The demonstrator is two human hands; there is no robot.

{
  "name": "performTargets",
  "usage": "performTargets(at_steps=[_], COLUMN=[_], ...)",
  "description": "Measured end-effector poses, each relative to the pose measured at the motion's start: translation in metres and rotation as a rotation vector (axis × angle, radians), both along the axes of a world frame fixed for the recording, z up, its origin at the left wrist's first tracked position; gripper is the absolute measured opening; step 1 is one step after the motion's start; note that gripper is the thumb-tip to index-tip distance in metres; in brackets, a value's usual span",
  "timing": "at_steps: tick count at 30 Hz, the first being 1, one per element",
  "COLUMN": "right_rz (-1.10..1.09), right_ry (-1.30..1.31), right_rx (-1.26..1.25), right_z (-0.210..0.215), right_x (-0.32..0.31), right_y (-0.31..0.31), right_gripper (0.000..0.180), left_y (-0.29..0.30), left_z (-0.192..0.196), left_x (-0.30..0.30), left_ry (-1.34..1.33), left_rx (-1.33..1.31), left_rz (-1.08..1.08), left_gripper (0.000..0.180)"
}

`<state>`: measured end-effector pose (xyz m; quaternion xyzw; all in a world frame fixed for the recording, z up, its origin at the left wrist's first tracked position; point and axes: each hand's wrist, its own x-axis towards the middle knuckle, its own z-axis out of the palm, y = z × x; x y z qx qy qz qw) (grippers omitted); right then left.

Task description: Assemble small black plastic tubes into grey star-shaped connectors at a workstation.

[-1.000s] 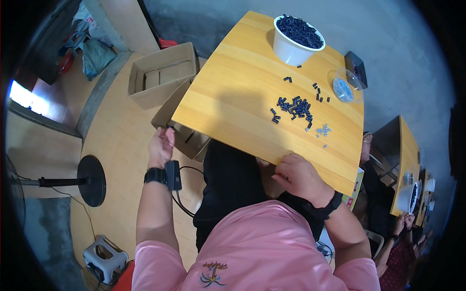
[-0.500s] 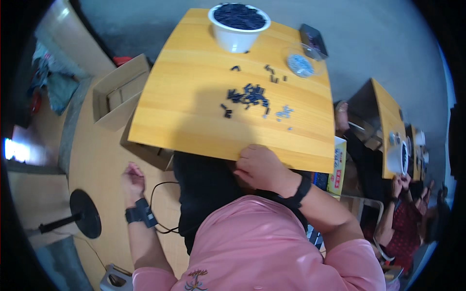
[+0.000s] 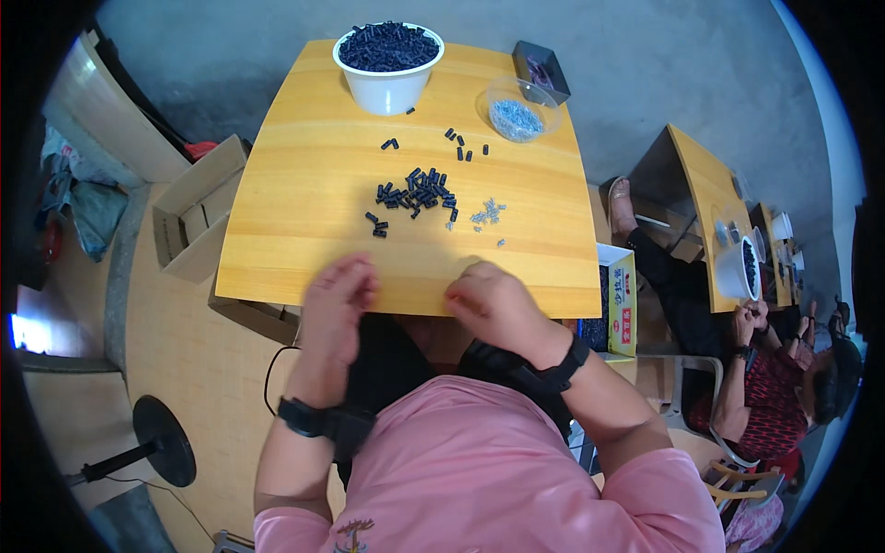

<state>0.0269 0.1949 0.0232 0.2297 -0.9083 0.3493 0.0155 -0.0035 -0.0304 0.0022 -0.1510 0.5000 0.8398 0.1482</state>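
Just over the near edge of the wooden table (image 3: 516, 267), my left hand (image 3: 337, 297) has its fingers bent inward, smeared by motion; whether it holds anything does not show. My right hand (image 3: 495, 300) is at the same edge, fingers curled and pinched together, with their tips turned toward the left hand. Anything between them is hidden. Beyond both hands lies a loose pile of small black cylindrical pieces (image 3: 424, 189). To its right is a little scatter of small silvery metal parts (image 3: 489, 212).
At the back stand a white bucket (image 3: 387, 90) heaped with black pieces, a clear bowl (image 3: 516, 120) of silvery parts and a dark tray (image 3: 542, 72). Cardboard boxes (image 3: 198, 207) sit left of the table. A co-worker (image 3: 761, 396) sits at another table on the right.
My left hand has come up from beside my body to the table's near edge. My right hand stays at that edge, its fingers still curled. The view has shifted slightly.
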Motion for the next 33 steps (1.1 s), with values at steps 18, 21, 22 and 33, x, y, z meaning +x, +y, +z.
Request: performTargets(at_steps=[18, 21, 22, 33], right_rz=[-0.45, -0.5, -0.451, -0.343], right_ry=[0.08, 0.022, 0.031, 0.084], right_rx=[0.208, 0.169, 0.171, 0.202], right_z=[0.01, 0.002, -0.002, -0.008], right_x=[-0.037, -0.033, -0.032, -0.039], right_y=[0.051, 0.06, 0.061, 0.052], right_gripper=[0.004, 0.004, 0.004, 0.004], left_y=[0.029, 0.029, 0.029, 0.032], left_z=[-0.008, -0.007, -0.006, -0.004], left_x=[-0.001, -0.001, -0.001, 0.0], left_ry=[-0.137, -0.125, -0.128, -0.124], left_rx=[-0.043, -0.032, -0.027, -0.06], left_rz=[-0.22, -0.236, -0.242, -0.217], left_gripper=[0.02, 0.02, 0.02, 0.018])
